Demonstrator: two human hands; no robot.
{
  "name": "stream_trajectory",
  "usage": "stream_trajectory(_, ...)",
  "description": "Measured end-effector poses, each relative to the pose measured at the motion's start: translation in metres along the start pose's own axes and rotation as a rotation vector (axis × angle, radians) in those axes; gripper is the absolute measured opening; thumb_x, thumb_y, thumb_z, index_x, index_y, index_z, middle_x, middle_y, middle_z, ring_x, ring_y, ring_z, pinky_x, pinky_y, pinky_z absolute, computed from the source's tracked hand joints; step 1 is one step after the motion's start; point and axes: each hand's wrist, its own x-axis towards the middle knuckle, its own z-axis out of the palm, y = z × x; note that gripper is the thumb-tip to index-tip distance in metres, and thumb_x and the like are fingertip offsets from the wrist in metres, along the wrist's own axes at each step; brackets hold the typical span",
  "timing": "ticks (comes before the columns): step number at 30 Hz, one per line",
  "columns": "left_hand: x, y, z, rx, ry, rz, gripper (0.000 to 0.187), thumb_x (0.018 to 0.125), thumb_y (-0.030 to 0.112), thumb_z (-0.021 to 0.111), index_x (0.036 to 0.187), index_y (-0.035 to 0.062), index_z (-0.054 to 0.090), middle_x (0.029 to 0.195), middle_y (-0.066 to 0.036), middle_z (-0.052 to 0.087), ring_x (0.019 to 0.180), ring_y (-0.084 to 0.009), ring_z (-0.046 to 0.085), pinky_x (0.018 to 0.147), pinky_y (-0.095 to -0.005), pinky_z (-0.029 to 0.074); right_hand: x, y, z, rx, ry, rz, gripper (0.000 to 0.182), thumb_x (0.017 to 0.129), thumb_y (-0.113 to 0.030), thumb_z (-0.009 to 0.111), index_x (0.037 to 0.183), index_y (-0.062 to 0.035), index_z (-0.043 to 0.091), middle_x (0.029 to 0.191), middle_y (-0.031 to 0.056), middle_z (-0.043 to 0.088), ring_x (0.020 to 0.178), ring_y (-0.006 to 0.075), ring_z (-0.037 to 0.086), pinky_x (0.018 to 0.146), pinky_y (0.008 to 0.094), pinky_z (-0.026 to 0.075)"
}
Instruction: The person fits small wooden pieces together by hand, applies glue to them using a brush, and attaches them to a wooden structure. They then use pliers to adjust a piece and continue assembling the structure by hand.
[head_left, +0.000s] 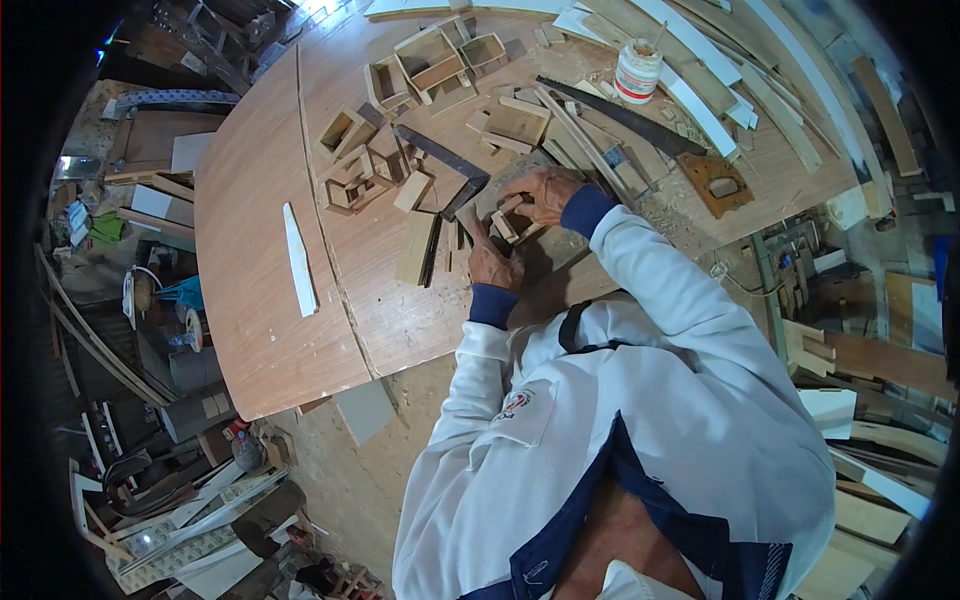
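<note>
Both of my hands are at the near side of the wooden table, around a small wooden frame (507,224). My left hand (494,262) grips its left side, with one finger stretched up along it. From above and to the right, my right hand (546,194) closes its fingers on the same frame. My fingers hide part of the piece. Just left of them lie a dark metal square (462,186) and a pale wood block (416,248). A smaller wood block (413,191) rests against the square.
Several small wooden boxes (430,62) stand farther back on the table (250,250). A handsaw (715,185) and a white jar (638,72) are to the right, near long wood strips (700,105). A white pointed strip (299,262) lies on the left.
</note>
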Motion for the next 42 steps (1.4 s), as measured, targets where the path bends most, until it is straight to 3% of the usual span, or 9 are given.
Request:
stream_trajectory(11,0.000,-0.004,0.003,-0.013,-0.012,-0.020,0.102,0.067,-0.001,0.070,0.146,0.0041,0.006,0.120,-0.029,0.055,0.069,-0.0262,0.063,0.065,-0.0342,0.052,-0.005,-0.001,0.002,-0.022,0.098,-0.018,0.028,0.077,-0.023,0.063,0.101,-0.0106,0.068,0.094,0.0153,0.069,0.082,0.0321,0.065,0.078,0.0379,0.053)
stream_trajectory(17,0.000,-0.007,0.004,-0.001,-0.013,-0.025,0.103,0.067,0.000,0.072,0.146,0.0047,0.007,0.119,-0.029,0.055,0.070,-0.0267,0.063,0.065,-0.0350,0.052,-0.004,-0.001,0.003,-0.020,0.102,-0.003,0.027,0.077,-0.025,0.065,0.102,-0.0142,0.069,0.094,0.0150,0.068,0.085,0.0322,0.065,0.079,0.0386,0.052)
stream_trajectory(29,-0.001,-0.011,0.005,-0.048,-0.001,-0.003,0.098,0.069,0.001,0.069,0.145,0.0043,0.009,0.117,-0.026,0.057,0.073,-0.0285,0.065,0.065,-0.0345,0.053,-0.003,-0.001,0.001,-0.043,0.046,-0.002,0.028,0.078,-0.024,0.065,0.105,-0.0170,0.068,0.096,0.0160,0.068,0.086,0.0338,0.065,0.081,0.0404,0.052)
stream_trajectory(38,0.001,-0.006,0.002,-0.012,-0.001,0.025,0.098,0.070,0.005,0.070,0.145,0.0022,0.007,0.116,-0.026,0.057,0.074,-0.0307,0.065,0.065,-0.0353,0.053,-0.002,0.000,0.000,-0.022,-0.016,0.046,0.022,0.079,-0.025,0.065,0.097,-0.0153,0.070,0.096,0.0134,0.068,0.088,0.0320,0.064,0.082,0.0398,0.051)
stream_trajectory(40,0.000,-0.006,0.002,-0.028,-0.002,0.026,0.098,0.070,0.005,0.070,0.145,0.0030,0.007,0.116,-0.027,0.057,0.077,-0.0316,0.065,0.068,-0.0353,0.053,-0.002,0.002,0.000,-0.032,-0.031,0.040,0.026,0.079,-0.034,0.061,0.100,-0.0199,0.069,0.096,0.0140,0.068,0.089,0.0338,0.064,0.081,0.0415,0.051)
stream_trajectory(42,0.000,-0.005,0.001,-0.033,-0.008,0.017,0.098,0.070,0.004,0.070,0.145,0.0035,0.007,0.116,-0.027,0.057,0.080,-0.0323,0.066,0.069,-0.0352,0.053,-0.002,0.005,0.003,-0.037,-0.019,0.041,0.027,0.078,-0.034,0.061,0.100,-0.0195,0.069,0.096,0.0144,0.067,0.088,0.0339,0.063,0.081,0.0416,0.051)
